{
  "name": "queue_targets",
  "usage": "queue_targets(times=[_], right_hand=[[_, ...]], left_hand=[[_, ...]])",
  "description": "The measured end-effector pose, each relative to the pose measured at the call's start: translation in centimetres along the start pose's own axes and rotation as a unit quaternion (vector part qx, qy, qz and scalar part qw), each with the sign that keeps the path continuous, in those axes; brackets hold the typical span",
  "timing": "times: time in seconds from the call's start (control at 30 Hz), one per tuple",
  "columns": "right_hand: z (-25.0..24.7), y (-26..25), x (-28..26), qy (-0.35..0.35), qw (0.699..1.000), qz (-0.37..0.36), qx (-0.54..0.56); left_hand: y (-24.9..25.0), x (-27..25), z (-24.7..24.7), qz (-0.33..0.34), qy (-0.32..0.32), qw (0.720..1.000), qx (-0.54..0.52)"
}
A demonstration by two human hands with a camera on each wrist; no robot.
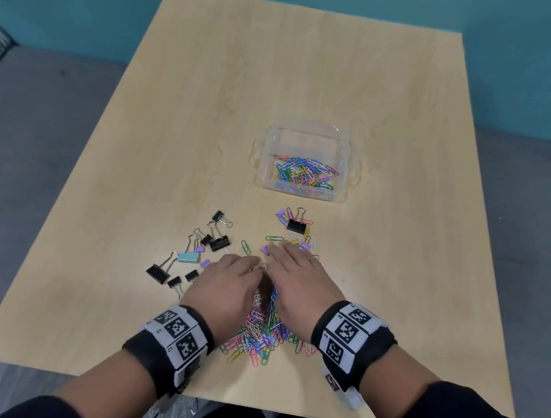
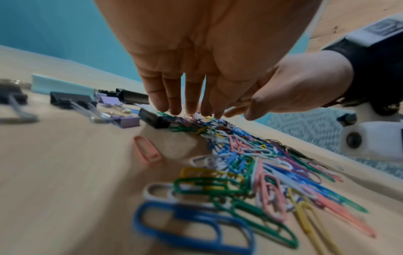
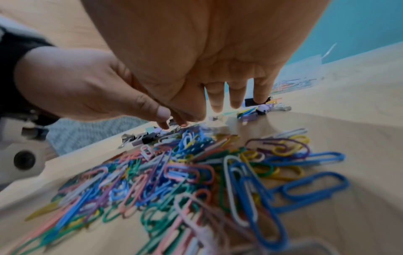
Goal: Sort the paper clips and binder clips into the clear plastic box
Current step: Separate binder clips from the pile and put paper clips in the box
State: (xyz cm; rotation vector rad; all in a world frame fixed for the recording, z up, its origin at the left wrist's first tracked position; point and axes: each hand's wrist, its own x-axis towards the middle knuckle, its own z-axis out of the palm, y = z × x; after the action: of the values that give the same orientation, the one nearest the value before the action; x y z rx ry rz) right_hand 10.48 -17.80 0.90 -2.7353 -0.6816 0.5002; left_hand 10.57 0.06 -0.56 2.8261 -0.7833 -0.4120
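A heap of coloured paper clips (image 1: 258, 335) lies near the table's front edge, spread wide in the left wrist view (image 2: 250, 163) and the right wrist view (image 3: 174, 172). My left hand (image 1: 249, 266) and right hand (image 1: 277, 252) stand side by side over its far end. The left hand's fingers (image 2: 189, 110) are straight, with their tips touching the clips. The right hand's fingers (image 3: 229, 105) also point straight down. Neither hand visibly holds anything. The clear plastic box (image 1: 260, 174) stands beyond, with several paper clips (image 1: 304, 171) inside.
Black binder clips (image 1: 219, 243), a light blue one (image 1: 189, 256) and small purple ones lie left of my hands. A mixed cluster with a black binder clip (image 1: 296, 225) lies between my hands and the box. A green paper clip (image 1: 246, 247) lies alone. The table's front edge (image 1: 250, 406) is close.
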Motion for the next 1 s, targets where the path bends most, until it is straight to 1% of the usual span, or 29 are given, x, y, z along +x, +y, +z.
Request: queue_targets(times=[0.07,0.13,0.23,0.33,0.43,0.5,0.53,0.6,0.67,0.73,0.8,0.87,0.93,1.0], right_hand=[[0.0,0.8,-0.7,0.025,0.999,0.020,0.006],[0.0,1.3,-1.7,0.043,0.998,0.045,0.014],[0.3,1.5,-3.3,0.043,0.997,0.062,0.006],[0.9,1.3,-4.4,0.038,0.998,0.058,0.002],[1.4,0.8,-4.5,0.037,0.998,0.044,-0.003],[1.7,0.2,-4.1,0.040,0.999,0.026,-0.017],[1.6,-0.2,-3.9,0.041,0.999,0.017,-0.024],[1.4,-0.8,-3.0,0.046,0.998,0.008,-0.040],[1.1,-1.1,-1.8,0.049,0.997,0.016,-0.057],[0.9,-1.1,-0.6,0.039,0.996,0.036,-0.070],[1.0,-1.3,0.1,0.010,0.995,0.049,-0.084],[1.4,-1.6,0.1,-0.006,0.995,0.039,-0.097],[1.6,-1.8,-0.8,-0.004,0.995,0.011,-0.100],[1.6,-1.6,-2.1,0.011,0.996,-0.004,-0.086]], left_hand=[[-0.1,0.3,-0.6,-0.032,0.012,0.999,0.017],[0.0,1.2,-1.4,-0.057,-0.001,0.997,0.044],[0.3,2.5,-2.2,-0.062,-0.025,0.995,0.074],[-0.4,2.7,-2.2,-0.072,-0.021,0.992,0.097],[-1.2,2.7,-2.4,-0.105,-0.017,0.989,0.105],[-1.6,2.8,-2.4,-0.119,0.013,0.989,0.086],[-1.6,2.7,-2.4,-0.115,0.030,0.990,0.075],[-1.1,2.2,-2.3,-0.076,0.057,0.993,0.068],[-0.3,1.3,-1.5,-0.019,0.049,0.996,0.073],[0.3,0.4,-0.6,0.009,0.025,0.998,0.063],[0.5,-0.1,0.1,0.014,0.007,0.999,0.043],[0.2,-0.1,0.3,0.012,0.009,1.000,0.019],[-0.1,0.4,0.0,0.007,0.010,1.000,-0.005],[-0.3,1.6,-0.4,0.013,0.006,1.000,-0.004]])
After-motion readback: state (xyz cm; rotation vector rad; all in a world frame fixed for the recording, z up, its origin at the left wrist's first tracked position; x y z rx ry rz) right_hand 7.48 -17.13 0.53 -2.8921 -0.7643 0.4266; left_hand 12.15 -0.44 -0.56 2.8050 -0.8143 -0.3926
